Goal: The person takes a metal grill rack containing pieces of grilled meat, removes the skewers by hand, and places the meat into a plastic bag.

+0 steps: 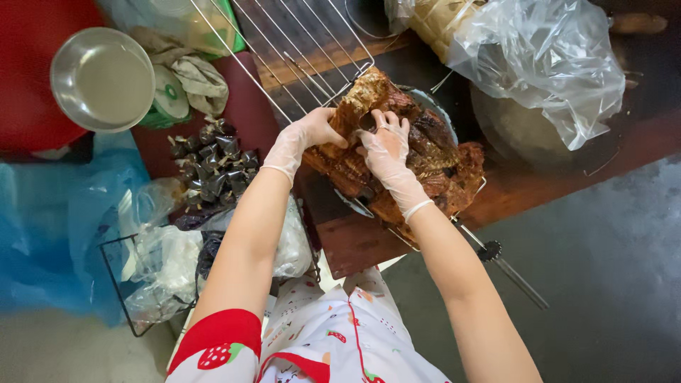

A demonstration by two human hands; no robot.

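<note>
Grilled meat (425, 159) under both gloved hands, left fingers (323, 131) curled on its edge, right fingers (386, 142) seemingly pressing flat

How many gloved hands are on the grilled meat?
2. The left hand grips the left edge of the grilled meat, under the open wire grill rack. The right hand presses on its middle, beside the left. No other hands are visible.
</note>
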